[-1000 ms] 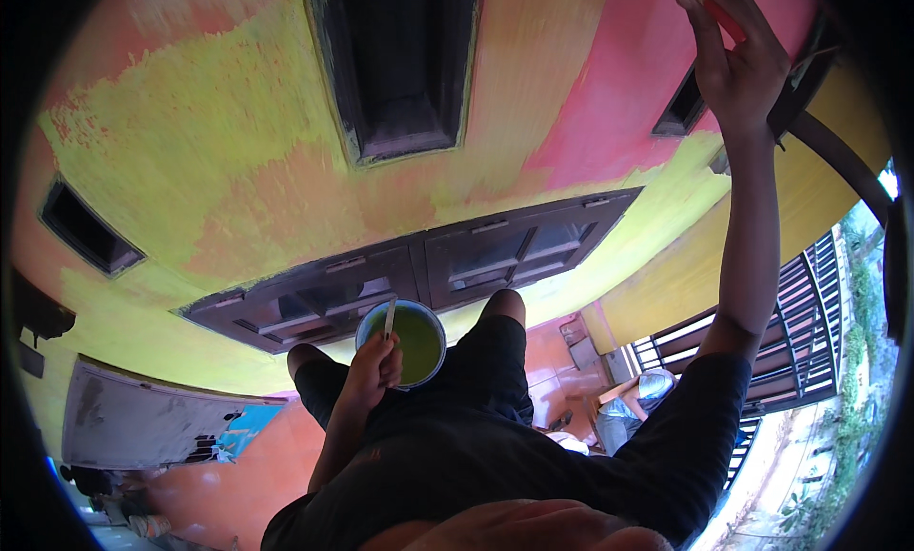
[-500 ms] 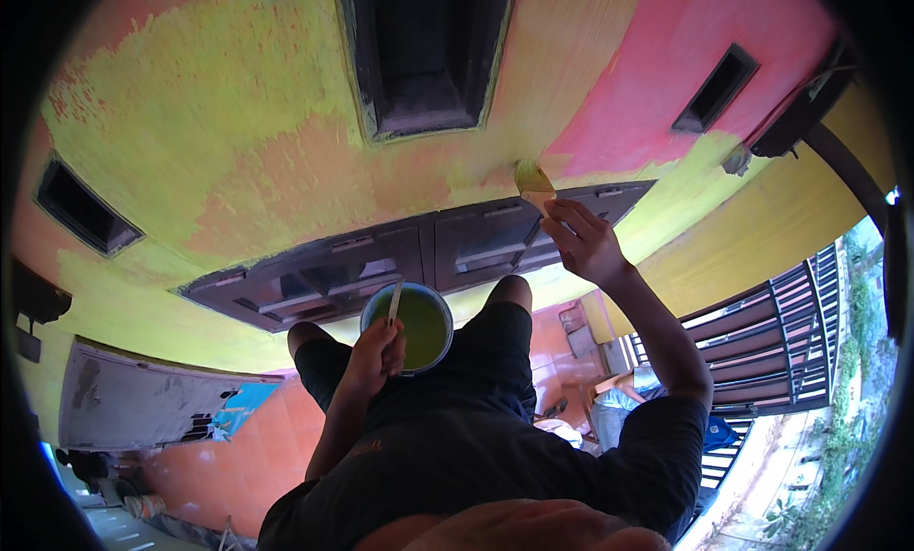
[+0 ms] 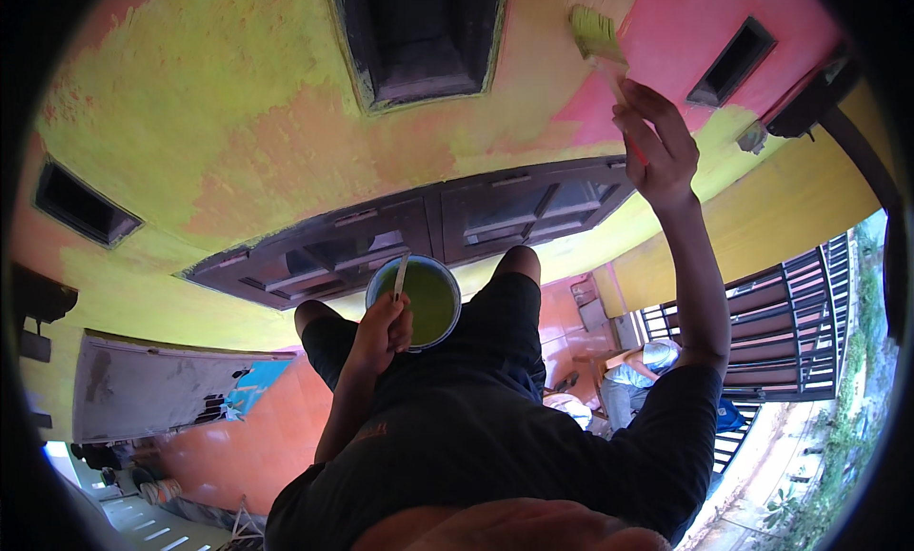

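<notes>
My right hand [image 3: 659, 142] is raised, its fingers closed round the handle of a flat paintbrush [image 3: 600, 39]. Yellow-green paint coats the bristles, which are at the upper wall [image 3: 557, 75] near the border of its orange and pink areas; whether they touch it I cannot tell. Low in front of my body, my left hand [image 3: 383, 324] is closed on what looks like the pale, narrow handle of a round paint bucket [image 3: 436, 308]. Green paint shows inside the bucket.
Dark-framed windows [image 3: 533, 204] lie below the painted area, and a deep dark opening [image 3: 424, 51] is above them. Smaller openings [image 3: 733, 61] flank it. A black railing [image 3: 790, 304] stands at the right. Another person [image 3: 633, 380] is below, near the orange tiled floor [image 3: 243, 446].
My right hand has carried the paintbrush upward and to the right, from just above the window frame to the orange-pink border. My left hand still holds the bucket, with the view slightly shifted.
</notes>
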`<state>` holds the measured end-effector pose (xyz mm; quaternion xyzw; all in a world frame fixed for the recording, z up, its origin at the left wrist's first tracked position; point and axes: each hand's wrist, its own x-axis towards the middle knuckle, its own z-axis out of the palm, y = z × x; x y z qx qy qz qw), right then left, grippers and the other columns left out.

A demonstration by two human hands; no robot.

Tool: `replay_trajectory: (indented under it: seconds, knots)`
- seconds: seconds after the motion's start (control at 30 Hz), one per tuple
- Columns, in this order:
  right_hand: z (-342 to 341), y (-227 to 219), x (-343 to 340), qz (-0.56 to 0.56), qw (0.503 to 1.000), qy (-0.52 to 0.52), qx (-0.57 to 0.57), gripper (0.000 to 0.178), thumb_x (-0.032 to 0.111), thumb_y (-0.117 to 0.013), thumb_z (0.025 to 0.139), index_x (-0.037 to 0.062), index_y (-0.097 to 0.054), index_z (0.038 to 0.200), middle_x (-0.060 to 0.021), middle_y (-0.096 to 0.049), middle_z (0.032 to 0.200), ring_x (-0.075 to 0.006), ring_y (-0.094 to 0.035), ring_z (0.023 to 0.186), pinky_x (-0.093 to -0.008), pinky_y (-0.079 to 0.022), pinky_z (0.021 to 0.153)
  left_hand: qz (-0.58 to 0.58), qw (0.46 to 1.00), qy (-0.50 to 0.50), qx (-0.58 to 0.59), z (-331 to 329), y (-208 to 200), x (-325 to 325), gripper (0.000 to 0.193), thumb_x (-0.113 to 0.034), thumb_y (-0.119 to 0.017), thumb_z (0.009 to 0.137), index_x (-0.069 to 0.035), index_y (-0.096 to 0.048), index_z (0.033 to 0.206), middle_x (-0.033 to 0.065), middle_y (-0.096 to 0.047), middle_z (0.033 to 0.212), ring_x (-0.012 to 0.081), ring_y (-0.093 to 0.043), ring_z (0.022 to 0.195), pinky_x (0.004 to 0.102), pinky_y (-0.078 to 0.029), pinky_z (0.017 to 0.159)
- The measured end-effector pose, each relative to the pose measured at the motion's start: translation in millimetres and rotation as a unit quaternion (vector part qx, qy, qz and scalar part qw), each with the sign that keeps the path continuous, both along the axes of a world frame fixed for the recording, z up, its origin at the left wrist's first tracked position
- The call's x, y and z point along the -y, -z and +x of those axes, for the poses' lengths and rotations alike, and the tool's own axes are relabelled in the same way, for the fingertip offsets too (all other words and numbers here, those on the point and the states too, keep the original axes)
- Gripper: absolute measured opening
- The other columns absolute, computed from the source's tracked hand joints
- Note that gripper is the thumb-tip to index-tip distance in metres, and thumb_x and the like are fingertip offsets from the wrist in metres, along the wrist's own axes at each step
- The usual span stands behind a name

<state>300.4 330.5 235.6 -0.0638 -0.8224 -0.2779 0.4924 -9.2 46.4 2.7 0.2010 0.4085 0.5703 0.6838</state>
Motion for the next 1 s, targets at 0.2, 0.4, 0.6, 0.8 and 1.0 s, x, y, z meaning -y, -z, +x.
replay_trajectory:
  seconds: [0.2,0.4,0.6,0.8,1.0]
  knots:
    - [-1,121,25,-0.154,0.982,0.016,0.109,0.041,-0.005,-0.07,0.066,0.0025,-0.068,0.106,-0.017,-0.068,0.117,-0.0369,-0.069,0.107,-0.041,-0.063,0.082,-0.001,1.0,0.002,0.009,0,-1,2,0.018,-0.029,-0.046,0.109,-0.013,-0.053,0.111,-0.0041,-0.035,0.064,0.0072,-0.031,0.049,0.025,-0.032,0.047]
    - [6,141,29,-0.241,0.963,0.012,0.122,0.035,-0.003,-0.072,0.071,0.0064,-0.068,0.105,-0.011,-0.068,0.116,-0.0298,-0.071,0.104,-0.0369,-0.063,0.07,-0.016,1.0,0.002,0.016,0,-1,-1,0.018,-0.029,-0.044,0.11,-0.013,-0.053,0.112,-0.004,-0.035,0.064,0.0065,-0.031,0.049,0.0246,-0.032,0.047]
    - [30,31,5,-0.221,0.975,0.002,0.016,0.019,-0.004,-0.07,0.086,0.0035,-0.07,0.103,-0.0139,-0.071,0.115,-0.0304,-0.073,0.096,-0.0357,-0.062,0.079,0.004,1.0,0.024,0.004,-2,-2,-2,0.02,-0.03,-0.044,0.11,-0.012,-0.051,0.113,-0.0023,-0.038,0.064,0.0082,-0.034,0.049,0.0264,-0.034,0.047]
    - [39,-16,-9,-0.056,0.996,-0.008,-0.068,0.019,-0.004,-0.073,0.085,0.0031,-0.071,0.103,-0.0147,-0.073,0.115,-0.0291,-0.073,0.1,-0.0347,-0.062,0.081,0.034,0.996,0.002,-0.086,2,-6,-10,0.021,-0.027,-0.043,0.108,-0.008,-0.05,0.11,0.0039,-0.051,0.072,0.014,-0.05,0.057,0.0323,-0.048,0.06]
    - [32,116,6,-0.177,0.984,0.004,-0.001,0.023,-0.008,-0.069,0.081,0.0027,-0.07,0.101,-0.0175,-0.072,0.113,-0.0363,-0.072,0.104,-0.0405,-0.061,0.085,0.025,0.999,-0.004,-0.039,-1,-9,-13,0.016,-0.022,-0.044,0.107,-0.007,-0.051,0.109,0.0041,-0.052,0.075,0.0142,-0.052,0.06,0.0341,-0.051,0.065]
